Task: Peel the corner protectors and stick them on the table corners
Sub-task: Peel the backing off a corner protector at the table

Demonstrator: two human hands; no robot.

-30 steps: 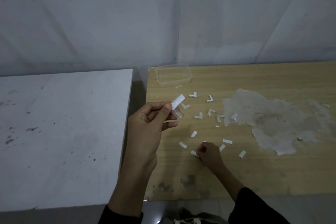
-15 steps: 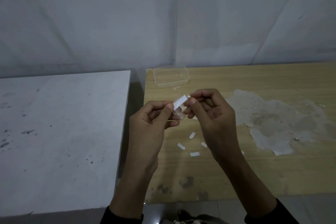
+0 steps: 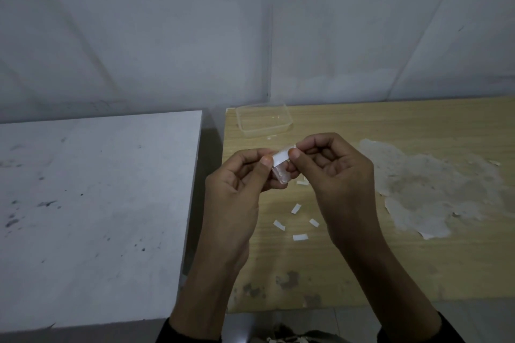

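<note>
A clear plastic container (image 3: 263, 121) is set at the far left corner of the wooden desk (image 3: 418, 273), close to the grey-white wall (image 3: 139, 36). A large pale patch (image 3: 434, 189), where the surface appears to be worn or peeled away, is spread over the desk's right part. Dark stains (image 3: 287, 278) are seen near its front edge. A white desk (image 3: 97, 203), marked with dark smudges (image 3: 12, 222), is placed alongside to the left, separated by a narrow gap.

- Right table (image 3: 418, 273): pale wood grain, a whitish peeled patch (image 3: 434, 192).
- Left table (image 3: 92, 203): grey-white, black specks.
- Backing strip (image 3: 281, 158): white.
- Protector (image 3: 281, 175): clear.
- Box (image 3: 263, 121): clear.
- Scraps (image 3: 299, 237): white.
- Sleeves (image 3: 451, 334): black.
</note>
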